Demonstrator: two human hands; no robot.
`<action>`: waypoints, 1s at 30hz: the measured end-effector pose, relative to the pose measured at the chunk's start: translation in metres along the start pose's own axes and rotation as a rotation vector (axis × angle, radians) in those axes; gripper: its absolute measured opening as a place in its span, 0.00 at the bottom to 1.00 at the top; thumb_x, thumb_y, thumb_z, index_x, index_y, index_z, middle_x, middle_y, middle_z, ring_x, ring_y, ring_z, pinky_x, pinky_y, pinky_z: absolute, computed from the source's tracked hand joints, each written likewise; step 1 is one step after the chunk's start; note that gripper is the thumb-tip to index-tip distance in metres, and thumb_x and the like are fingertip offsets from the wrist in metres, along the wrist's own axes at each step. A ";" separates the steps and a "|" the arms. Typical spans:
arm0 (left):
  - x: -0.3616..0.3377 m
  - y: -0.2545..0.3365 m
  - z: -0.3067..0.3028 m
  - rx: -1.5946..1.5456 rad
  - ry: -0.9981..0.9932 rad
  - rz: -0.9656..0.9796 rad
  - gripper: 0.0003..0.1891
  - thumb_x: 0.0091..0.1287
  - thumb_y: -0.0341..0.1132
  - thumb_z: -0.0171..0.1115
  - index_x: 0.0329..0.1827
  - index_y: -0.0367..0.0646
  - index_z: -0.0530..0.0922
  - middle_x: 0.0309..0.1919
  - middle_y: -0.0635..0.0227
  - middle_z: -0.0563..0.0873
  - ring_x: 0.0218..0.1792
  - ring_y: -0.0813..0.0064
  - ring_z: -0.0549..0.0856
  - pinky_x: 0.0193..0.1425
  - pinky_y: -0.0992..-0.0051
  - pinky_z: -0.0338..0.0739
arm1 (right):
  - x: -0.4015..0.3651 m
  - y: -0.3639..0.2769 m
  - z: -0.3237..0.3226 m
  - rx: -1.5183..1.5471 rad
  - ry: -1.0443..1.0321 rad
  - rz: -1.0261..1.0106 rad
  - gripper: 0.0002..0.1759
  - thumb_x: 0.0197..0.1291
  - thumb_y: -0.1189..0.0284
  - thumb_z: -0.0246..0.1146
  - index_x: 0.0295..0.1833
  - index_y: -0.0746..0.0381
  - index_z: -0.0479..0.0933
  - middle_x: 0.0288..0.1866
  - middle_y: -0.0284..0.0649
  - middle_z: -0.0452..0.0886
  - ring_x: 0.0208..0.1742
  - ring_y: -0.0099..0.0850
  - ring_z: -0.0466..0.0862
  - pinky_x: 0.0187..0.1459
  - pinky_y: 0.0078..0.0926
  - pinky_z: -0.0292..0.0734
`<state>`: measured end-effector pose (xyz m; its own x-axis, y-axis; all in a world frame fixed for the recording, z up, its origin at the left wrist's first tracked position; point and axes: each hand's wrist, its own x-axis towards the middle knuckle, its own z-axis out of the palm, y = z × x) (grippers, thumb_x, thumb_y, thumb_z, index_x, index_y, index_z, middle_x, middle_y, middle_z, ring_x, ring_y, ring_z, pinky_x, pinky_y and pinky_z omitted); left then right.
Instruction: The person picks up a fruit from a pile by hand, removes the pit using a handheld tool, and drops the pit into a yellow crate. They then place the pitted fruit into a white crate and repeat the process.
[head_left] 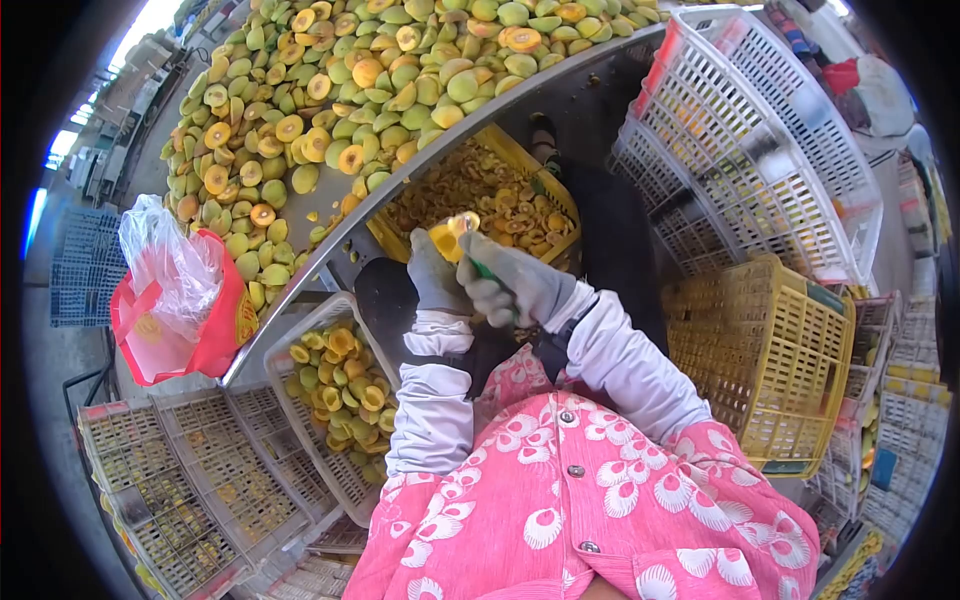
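Both of my hands wear grey gloves and meet in front of my lap. My left hand (436, 275) grips a yellow-orange fruit half (452, 236), cut side up. A green-handled tool (487, 272) is in my closed right hand (510, 285); its working end is at the fruit, and its exact shape is hard to make out. Below and beyond the hands, a yellow crate (572, 200) holds brownish and orange fruit scraps (480, 190). Green and orange fruit halves (340, 90) lie heaped on the metal table (460, 127).
At the table's left corner is a red bag (150, 340) with clear plastic. A pale crate (285, 375) of hollowed halves (345, 385) stands at my left. White crates (740, 140) and a yellow crate (800, 370) stand at right; more crates (200, 490) are at lower left.
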<state>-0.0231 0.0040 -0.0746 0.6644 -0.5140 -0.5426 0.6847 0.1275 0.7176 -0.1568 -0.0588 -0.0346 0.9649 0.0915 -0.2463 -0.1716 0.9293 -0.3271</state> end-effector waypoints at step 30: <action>0.014 0.142 -0.091 1.131 0.372 1.023 0.14 0.67 0.33 0.62 0.53 0.37 0.83 0.48 0.54 0.86 0.49 0.59 0.85 0.56 0.67 0.78 | 0.061 0.010 -0.076 -1.513 0.998 -0.317 0.18 0.69 0.57 0.59 0.46 0.64 0.71 0.37 0.58 0.82 0.41 0.57 0.82 0.40 0.49 0.74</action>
<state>0.1108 0.0921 -0.0207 0.8388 -0.3592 0.4091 -0.5424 -0.4873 0.6843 -0.1150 -0.0712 -0.1216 0.6265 -0.7479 -0.2195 -0.5835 -0.2634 -0.7682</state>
